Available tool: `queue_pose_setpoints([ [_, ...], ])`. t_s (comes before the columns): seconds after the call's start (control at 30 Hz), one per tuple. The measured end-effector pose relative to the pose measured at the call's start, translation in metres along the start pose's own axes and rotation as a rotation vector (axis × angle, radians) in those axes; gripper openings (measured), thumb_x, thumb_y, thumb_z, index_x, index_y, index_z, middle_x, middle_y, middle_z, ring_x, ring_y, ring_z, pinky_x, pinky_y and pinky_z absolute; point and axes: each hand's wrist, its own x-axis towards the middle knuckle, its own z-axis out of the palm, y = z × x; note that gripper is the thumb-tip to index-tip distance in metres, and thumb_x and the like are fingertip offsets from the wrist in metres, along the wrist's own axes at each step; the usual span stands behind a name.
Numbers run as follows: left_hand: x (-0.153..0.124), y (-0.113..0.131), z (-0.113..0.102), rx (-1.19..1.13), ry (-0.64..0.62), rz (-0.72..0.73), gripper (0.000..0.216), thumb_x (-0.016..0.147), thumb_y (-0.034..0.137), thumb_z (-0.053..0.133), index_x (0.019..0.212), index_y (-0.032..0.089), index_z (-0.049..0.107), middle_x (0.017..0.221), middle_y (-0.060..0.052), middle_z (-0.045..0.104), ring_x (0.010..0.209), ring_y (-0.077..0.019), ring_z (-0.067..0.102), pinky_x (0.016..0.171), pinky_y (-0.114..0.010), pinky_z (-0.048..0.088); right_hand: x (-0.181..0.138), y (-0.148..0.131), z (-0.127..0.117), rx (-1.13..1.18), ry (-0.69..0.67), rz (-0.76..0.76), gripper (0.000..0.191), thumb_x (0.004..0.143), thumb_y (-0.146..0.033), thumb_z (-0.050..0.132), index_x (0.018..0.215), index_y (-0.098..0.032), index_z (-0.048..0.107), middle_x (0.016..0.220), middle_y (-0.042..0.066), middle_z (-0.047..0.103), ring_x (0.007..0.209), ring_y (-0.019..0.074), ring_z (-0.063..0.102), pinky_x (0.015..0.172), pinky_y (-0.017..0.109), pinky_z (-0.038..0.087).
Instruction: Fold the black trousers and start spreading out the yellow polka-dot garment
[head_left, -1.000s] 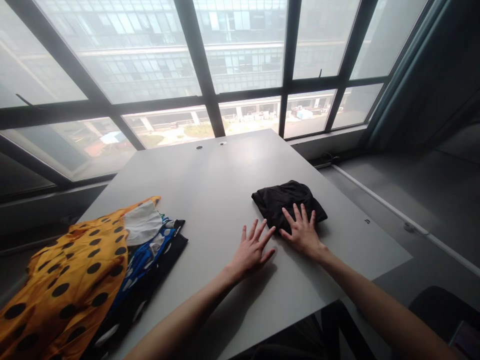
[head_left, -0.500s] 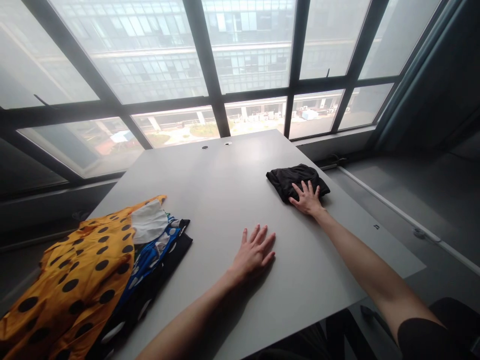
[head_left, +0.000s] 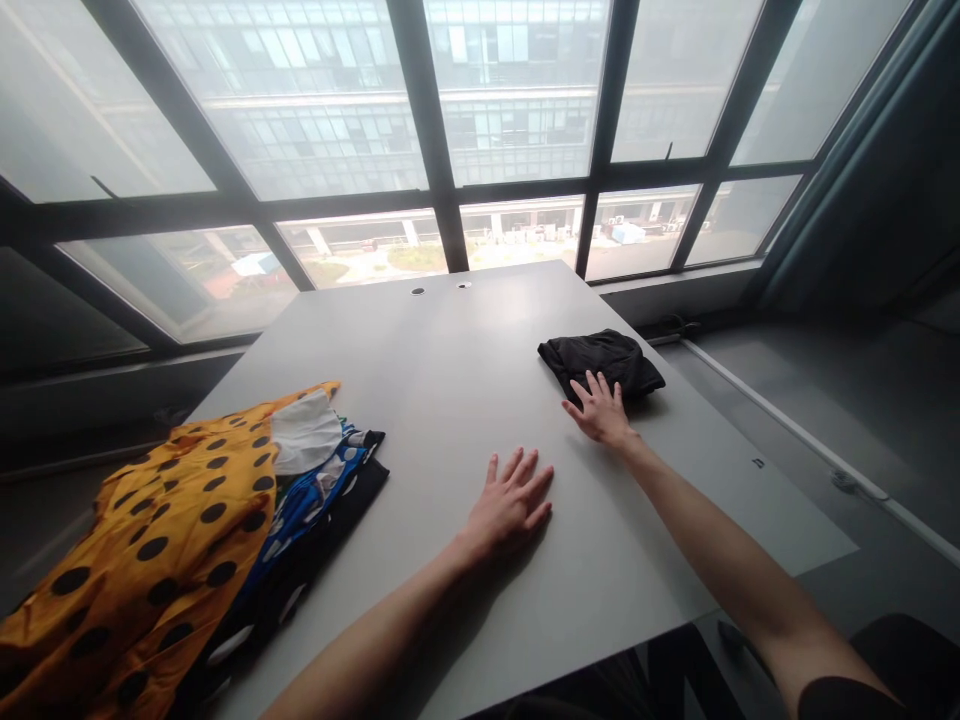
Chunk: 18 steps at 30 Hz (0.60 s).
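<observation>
A folded black garment [head_left: 604,360] lies as a flat bundle toward the right side of the white table [head_left: 420,380]. My right hand [head_left: 600,408] is at its near edge, fingers spread; the fingertips overlap the fabric, and whether they press on it I cannot tell. My left hand [head_left: 510,505] is by the middle of the table, palm down, fingers spread, holding nothing. Left of it lies a pile of clothes: a yellow garment with black dots [head_left: 214,512] on top, with blue patterned cloth [head_left: 319,490] and black cloth with white spots [head_left: 330,540] showing beneath.
White fabric [head_left: 306,432] shows at the yellow garment's far end. Two round cable holes [head_left: 418,291] are near the table's far edge. Large windows [head_left: 517,130] stand behind the table. A white pipe or rail [head_left: 787,415] runs along the floor at right.
My right hand has drawn back from the top of the black garment to its near edge, moving slightly left. My left hand stays in place. The view has shifted a little.
</observation>
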Motion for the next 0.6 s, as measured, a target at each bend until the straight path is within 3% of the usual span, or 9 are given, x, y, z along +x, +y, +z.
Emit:
queue_pose_setpoints([
  [0.17,-0.001,0.002,-0.002,-0.022,0.014,-0.004,0.058,0.106,0.054,0.048,0.161,0.034,0.046,0.174,-0.009,0.03,0.162,-0.0353,0.021,0.127,-0.071,0.011,-0.012,-0.009,0.006,0.046,0.071,0.007,0.064,0.109,-0.054,0.038,0.163,-0.022,0.044,0.177,0.016,0.016,0.163,0.0386,0.009,0.126,0.068,0.007],
  [0.27,0.001,0.003,-0.003,-0.063,0.053,-0.014,0.056,0.106,0.044,0.05,0.16,0.028,0.048,0.171,-0.01,0.037,0.161,-0.0337,0.026,0.129,-0.069,0.013,-0.031,-0.033,0.004,0.141,0.112,-0.029,0.058,0.11,-0.045,0.036,0.162,-0.02,0.046,0.177,0.014,0.019,0.164,0.0341,0.009,0.127,0.067,0.006],
  [0.4,0.006,-0.002,-0.005,-0.138,0.187,-0.15,0.05,0.105,0.019,0.04,0.152,0.016,0.057,0.159,-0.013,0.054,0.151,-0.0248,0.046,0.13,-0.052,0.027,-0.061,-0.081,0.005,0.288,-0.013,-0.175,0.054,0.107,-0.031,0.04,0.159,-0.019,0.05,0.174,0.012,0.029,0.163,0.029,0.017,0.129,0.059,0.014],
  [0.5,0.008,-0.011,-0.007,-0.125,0.284,-0.252,0.052,0.101,0.015,0.044,0.151,0.014,0.058,0.16,-0.014,0.053,0.152,-0.0263,0.045,0.13,-0.049,0.029,-0.075,-0.113,0.009,0.352,-0.085,-0.231,0.053,0.104,-0.026,0.044,0.156,-0.019,0.053,0.173,0.012,0.032,0.162,0.0285,0.021,0.13,0.056,0.017],
  [0.6,0.007,-0.017,-0.006,-0.145,0.274,-0.318,0.057,0.098,0.012,0.044,0.154,0.013,0.054,0.161,-0.014,0.051,0.155,-0.0274,0.04,0.131,-0.049,0.026,-0.08,-0.134,0.012,0.381,-0.145,-0.241,0.052,0.105,-0.024,0.042,0.155,-0.015,0.054,0.169,0.015,0.038,0.16,0.0293,0.029,0.129,0.055,0.02],
])
